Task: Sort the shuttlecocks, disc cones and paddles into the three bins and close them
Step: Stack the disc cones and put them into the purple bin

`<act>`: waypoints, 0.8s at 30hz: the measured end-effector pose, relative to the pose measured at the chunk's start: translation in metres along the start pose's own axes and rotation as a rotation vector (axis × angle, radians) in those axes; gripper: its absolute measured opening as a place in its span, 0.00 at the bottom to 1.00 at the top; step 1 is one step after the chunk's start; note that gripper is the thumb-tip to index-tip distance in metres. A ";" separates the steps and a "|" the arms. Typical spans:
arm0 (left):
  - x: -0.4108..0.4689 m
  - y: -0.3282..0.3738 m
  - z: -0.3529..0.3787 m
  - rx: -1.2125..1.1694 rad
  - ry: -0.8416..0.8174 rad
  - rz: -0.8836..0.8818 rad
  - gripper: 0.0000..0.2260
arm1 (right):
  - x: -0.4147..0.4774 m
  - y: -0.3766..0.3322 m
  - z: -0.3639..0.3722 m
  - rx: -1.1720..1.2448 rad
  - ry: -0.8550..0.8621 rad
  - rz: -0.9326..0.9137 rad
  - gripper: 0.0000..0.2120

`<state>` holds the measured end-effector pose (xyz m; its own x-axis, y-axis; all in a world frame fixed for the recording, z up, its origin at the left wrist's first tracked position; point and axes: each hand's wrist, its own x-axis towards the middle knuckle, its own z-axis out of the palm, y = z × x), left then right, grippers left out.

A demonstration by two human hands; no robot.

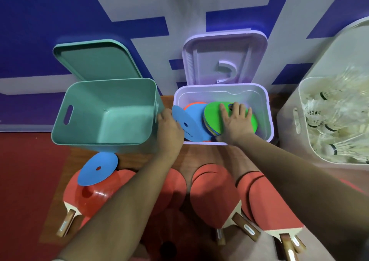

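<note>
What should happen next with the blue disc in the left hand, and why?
Probably lay the blue disc down into the purple bin. The left hand holds it tilted at the bin's left edge, and the right hand presses flat on the green-topped stack already inside.

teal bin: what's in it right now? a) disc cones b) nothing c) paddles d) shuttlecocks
b, the teal bin shows only its bare inner walls and floor; the paddles lie outside, in front of it.
</note>
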<state>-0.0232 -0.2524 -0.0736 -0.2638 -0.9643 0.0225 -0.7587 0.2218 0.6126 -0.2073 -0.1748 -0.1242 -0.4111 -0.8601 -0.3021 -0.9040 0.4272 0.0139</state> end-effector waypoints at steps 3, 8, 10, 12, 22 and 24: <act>0.001 -0.007 0.003 -0.033 -0.022 -0.024 0.11 | -0.004 0.009 0.001 0.070 0.111 -0.021 0.55; 0.015 -0.010 0.021 -0.176 -0.073 -0.078 0.10 | -0.009 0.029 -0.002 0.272 0.249 0.004 0.49; 0.020 -0.007 0.035 -0.228 -0.122 -0.121 0.10 | -0.010 0.034 -0.006 0.323 0.254 0.026 0.49; 0.025 -0.006 0.051 -0.196 -0.171 -0.132 0.12 | -0.011 0.035 -0.008 0.330 0.250 0.038 0.49; -0.004 -0.015 0.033 -0.106 -0.211 0.111 0.11 | -0.058 0.019 -0.010 0.555 0.358 -0.046 0.36; -0.030 -0.022 0.020 -0.132 -0.264 0.145 0.08 | -0.087 0.015 -0.011 0.678 0.444 0.013 0.26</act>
<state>-0.0103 -0.2250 -0.1034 -0.5214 -0.8498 -0.0780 -0.6231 0.3167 0.7151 -0.1867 -0.0965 -0.0874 -0.5582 -0.8234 0.1023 -0.6894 0.3917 -0.6093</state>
